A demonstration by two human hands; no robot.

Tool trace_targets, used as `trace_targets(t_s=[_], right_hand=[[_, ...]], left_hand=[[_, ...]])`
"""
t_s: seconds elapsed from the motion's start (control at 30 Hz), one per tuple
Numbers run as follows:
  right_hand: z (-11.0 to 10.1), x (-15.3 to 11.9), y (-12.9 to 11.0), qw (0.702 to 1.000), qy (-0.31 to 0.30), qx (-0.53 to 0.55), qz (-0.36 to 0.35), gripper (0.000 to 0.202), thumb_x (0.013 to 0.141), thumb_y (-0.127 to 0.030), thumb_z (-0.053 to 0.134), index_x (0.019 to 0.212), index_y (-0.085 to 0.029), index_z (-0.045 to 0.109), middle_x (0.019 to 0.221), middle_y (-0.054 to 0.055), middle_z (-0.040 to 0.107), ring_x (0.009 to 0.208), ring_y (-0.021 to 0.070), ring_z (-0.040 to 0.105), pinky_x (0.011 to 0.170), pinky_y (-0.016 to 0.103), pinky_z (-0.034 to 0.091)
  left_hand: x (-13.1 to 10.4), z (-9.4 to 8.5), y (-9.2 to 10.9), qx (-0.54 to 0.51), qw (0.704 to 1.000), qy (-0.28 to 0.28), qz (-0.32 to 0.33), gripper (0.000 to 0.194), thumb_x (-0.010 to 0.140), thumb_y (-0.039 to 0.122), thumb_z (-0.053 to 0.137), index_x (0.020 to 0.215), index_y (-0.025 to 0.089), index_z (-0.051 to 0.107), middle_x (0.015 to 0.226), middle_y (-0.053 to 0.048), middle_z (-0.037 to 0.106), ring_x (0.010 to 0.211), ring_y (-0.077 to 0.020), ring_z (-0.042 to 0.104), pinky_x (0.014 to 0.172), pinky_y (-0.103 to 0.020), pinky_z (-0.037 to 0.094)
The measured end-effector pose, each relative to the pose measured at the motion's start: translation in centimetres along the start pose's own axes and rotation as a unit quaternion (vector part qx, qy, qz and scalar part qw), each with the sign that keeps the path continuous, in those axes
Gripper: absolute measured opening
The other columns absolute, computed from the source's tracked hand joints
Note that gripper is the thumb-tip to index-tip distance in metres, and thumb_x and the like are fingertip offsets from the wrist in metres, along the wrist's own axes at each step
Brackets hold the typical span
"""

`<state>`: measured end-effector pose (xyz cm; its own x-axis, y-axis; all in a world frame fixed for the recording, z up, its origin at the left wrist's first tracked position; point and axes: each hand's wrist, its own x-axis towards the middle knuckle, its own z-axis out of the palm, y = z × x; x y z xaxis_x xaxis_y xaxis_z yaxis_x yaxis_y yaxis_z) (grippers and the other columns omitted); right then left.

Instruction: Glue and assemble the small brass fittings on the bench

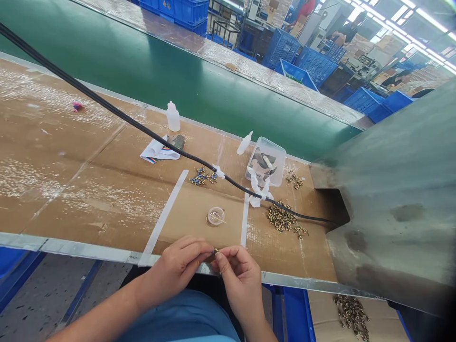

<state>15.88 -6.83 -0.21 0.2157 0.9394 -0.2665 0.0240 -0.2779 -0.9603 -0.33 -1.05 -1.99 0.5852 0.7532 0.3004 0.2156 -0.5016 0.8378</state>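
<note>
Both hands meet at the front edge of the cardboard-covered table. Between their fingertips is a small brass-coloured part with a dark blue bit. My left hand pinches it from the left, and my right hand has thumb and fingers closed on its right side. Just beyond them sits a small round clear cup with a thin stick across it. A small pile of blue-and-brass parts lies farther back. To the right is a larger heap of brass parts.
A black cable crosses above the table. Behind stand a white bottle, a smaller tilted bottle and a clear plastic box. A metal panel rises at right. More parts lie lower right. A green belt runs behind.
</note>
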Motion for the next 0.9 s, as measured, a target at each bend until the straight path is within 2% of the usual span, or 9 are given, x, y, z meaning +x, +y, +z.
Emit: trace_targets(t_s=[0.1, 0.27, 0.73, 0.9], right_hand=[[0.1, -0.1, 0.2, 0.999, -0.003, 0.031, 0.023, 0.026, 0.084, -0.04, 0.064, 0.079, -0.014, 0.063, 0.068, 0.005, 0.067, 0.064, 0.0155, 0.062, 0.061, 0.024, 0.05], [-0.4, 0.3, 0.0, 0.997, -0.032, 0.045, 0.05, 0.025, 0.081, -0.039, 0.067, 0.077, -0.014, 0.064, 0.067, 0.005, 0.067, 0.063, 0.0152, 0.061, 0.061, 0.025, 0.05], [-1.3, 1.1, 0.2, 0.996, -0.063, -0.055, -0.006, 0.018, 0.083, -0.032, 0.065, 0.078, -0.015, 0.069, 0.071, 0.005, 0.069, 0.063, 0.016, 0.061, 0.058, 0.024, 0.047], [-1.5, 1.3, -0.1, 0.994, -0.063, -0.082, -0.034, 0.017, 0.083, -0.031, 0.065, 0.076, -0.016, 0.07, 0.07, 0.004, 0.068, 0.063, 0.0152, 0.058, 0.057, 0.024, 0.046]], left_hand=[[-0.3, 0.2, 0.0, 0.023, 0.999, -0.002, 0.021, 0.022, 0.092, 0.004, 0.047, 0.107, 0.017, 0.057, 0.095, -0.005, 0.064, 0.091, -0.0143, 0.058, 0.084, -0.023, 0.047], [-0.2, 0.3, 0.1, 0.023, 0.999, -0.02, 0.014, 0.021, 0.092, 0.005, 0.044, 0.104, 0.016, 0.056, 0.093, -0.005, 0.062, 0.089, -0.0152, 0.057, 0.082, -0.025, 0.047], [0.5, -0.1, 0.2, -0.025, 0.997, -0.045, -0.066, 0.016, 0.093, 0.011, 0.043, 0.09, 0.018, 0.057, 0.084, -0.003, 0.062, 0.081, -0.0144, 0.057, 0.074, -0.024, 0.044], [0.5, -0.2, 0.3, -0.036, 0.996, -0.042, -0.065, 0.017, 0.093, 0.012, 0.042, 0.088, 0.018, 0.057, 0.082, -0.003, 0.062, 0.078, -0.0147, 0.058, 0.071, -0.024, 0.045]])
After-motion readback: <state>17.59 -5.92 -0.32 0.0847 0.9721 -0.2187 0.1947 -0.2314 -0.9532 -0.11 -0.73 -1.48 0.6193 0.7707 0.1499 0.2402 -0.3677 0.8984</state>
